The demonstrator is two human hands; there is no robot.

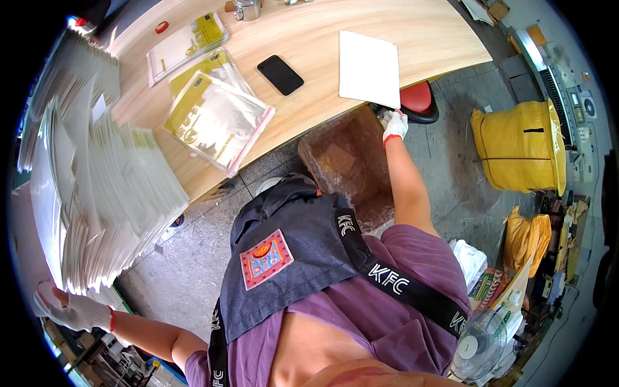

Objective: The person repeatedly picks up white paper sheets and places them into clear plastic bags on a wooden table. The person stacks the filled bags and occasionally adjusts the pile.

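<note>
My right hand (394,124), in a white glove with a red cuff, is closed at the near right corner of a white rectangular sheet (369,69). That sheet lies on the wooden table (316,58) with its near edge at the table's rim; whether it is one sheet or a thin pile I cannot tell. Far out to the left, my gloved left hand (74,311) is beside the lower end of a tall, fanned stack of white sheets (106,200). Its thumb stands apart from the fingers, and nothing shows in its grasp.
Clear plastic sleeves with yellow-green print (216,122) and a black phone (280,75) lie on the table. Below its edge stands a plastic-lined brown carton (348,161). A red stool (417,98), a yellow sack (519,147) and a fan (477,345) are to the right.
</note>
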